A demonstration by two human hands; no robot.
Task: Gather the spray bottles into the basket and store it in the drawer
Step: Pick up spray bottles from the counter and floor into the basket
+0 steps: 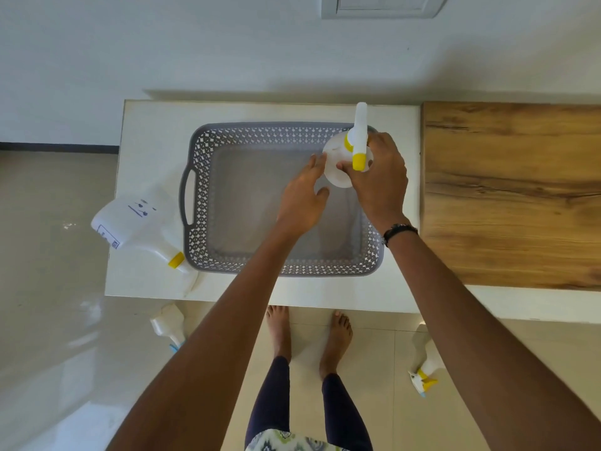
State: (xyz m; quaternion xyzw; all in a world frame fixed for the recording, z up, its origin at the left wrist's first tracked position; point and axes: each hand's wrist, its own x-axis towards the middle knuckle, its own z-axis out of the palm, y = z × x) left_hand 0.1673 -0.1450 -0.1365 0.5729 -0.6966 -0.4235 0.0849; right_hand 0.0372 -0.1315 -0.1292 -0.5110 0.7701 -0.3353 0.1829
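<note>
Both bare arms reach forward from the near edge, converging toward the far middle; the right hand (379,177), a dark band at its wrist, is curled with fingers wrapped in a grip; the left hand (304,198) lies just beside it on the left, palm down, fingers loosely spread, thumb apart.
</note>
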